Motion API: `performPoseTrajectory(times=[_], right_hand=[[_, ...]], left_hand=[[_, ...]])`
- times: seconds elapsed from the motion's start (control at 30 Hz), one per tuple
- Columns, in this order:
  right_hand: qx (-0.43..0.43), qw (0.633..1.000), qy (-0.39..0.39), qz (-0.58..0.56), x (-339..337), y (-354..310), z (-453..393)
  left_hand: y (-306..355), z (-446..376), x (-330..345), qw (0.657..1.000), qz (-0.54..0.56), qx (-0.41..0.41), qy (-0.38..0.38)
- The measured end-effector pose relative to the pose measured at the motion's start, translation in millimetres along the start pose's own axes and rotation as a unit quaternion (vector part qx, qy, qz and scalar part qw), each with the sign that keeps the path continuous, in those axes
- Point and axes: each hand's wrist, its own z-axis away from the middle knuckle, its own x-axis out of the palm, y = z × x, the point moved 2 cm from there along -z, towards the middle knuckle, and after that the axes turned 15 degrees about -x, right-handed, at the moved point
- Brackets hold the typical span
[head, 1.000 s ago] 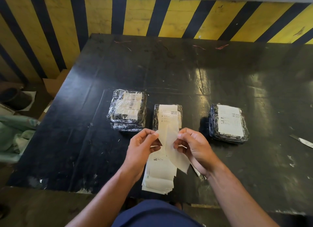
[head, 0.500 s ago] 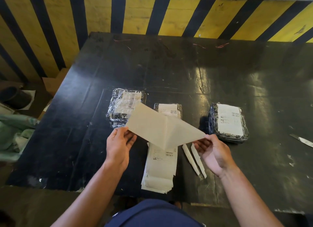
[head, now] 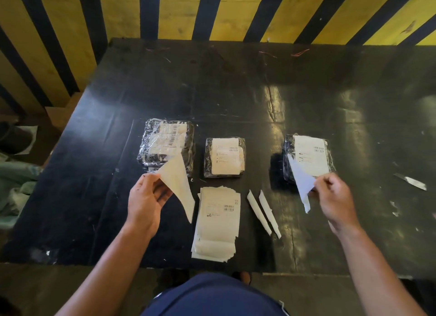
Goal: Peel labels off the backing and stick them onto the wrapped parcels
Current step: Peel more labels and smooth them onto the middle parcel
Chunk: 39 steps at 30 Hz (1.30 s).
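Head view: the left hand [head: 146,198] pinches the backing [head: 178,186] near the left parcel [head: 167,146]; the right hand [head: 332,195] pinches the label [head: 300,179] over the right parcel [head: 309,157]. The label stack [head: 218,223] lies near on the desk [head: 236,91].

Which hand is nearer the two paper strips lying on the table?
Right. The right hand is just right of the strips; the left hand is beyond the label stack.

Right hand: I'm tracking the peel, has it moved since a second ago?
Yes. The right hand swung rightward, away from the label stack, to the right parcel.
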Motion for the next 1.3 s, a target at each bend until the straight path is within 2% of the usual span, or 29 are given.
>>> performPoseTrajectory(times=[0.07, 0.2, 0.33, 0.43, 0.6, 0.7, 0.77, 0.9, 1.0, 1.13, 1.3], right_hand=[[-0.007, 0.992, -0.062, 0.105, 9.0, 9.7, 3.2], [0.038, 0.972, -0.138, 0.185, 38.8, 53.8, 17.4], [0.092, 0.956, -0.149, 0.235, 56.9, 100.0, 35.1], [0.097, 0.949, -0.168, 0.247, 59.2, 116.1, 41.9], [0.083, 0.953, -0.15, 0.249, 46.0, 122.3, 45.4], [0.018, 0.962, -0.11, 0.247, 43.5, 99.6, 50.9], [-0.075, 0.969, -0.083, 0.219, 53.1, 66.6, 56.0], [-0.23, 0.953, -0.126, 0.154, 88.3, -6.5, 74.7], [-0.284, 0.935, -0.151, 0.149, 111.2, -37.1, 85.5], [-0.352, 0.898, -0.147, 0.22, 131.9, -46.7, 88.8], [-0.354, 0.888, -0.131, 0.263, 142.6, -44.3, 82.9]], left_hand=[[-10.8, 3.2, 5.3, 1.0, -0.009, -0.014, -0.01], [-32.1, 8.2, 15.7, 0.998, -0.035, -0.049, -0.019], [-48.2, 17.6, 26.6, 0.995, -0.053, -0.075, -0.024], [-54.0, 22.3, 33.2, 0.994, -0.064, -0.082, -0.03], [-59.3, 19.4, 40.0, 0.993, -0.069, -0.087, -0.033], [-60.6, 16.4, 45.3, 0.993, -0.072, -0.09, -0.038], [-60.9, 15.5, 50.6, 0.992, -0.072, -0.094, -0.043], [-61.7, 12.9, 62.4, 0.992, -0.066, -0.1, -0.039], [-62.1, 10.1, 69.3, 0.992, -0.053, -0.105, -0.038], [-63.3, 7.8, 73.6, 0.992, -0.04, -0.112, -0.034], [-63.9, 6.8, 74.3, 0.992, -0.029, -0.12, -0.037]])
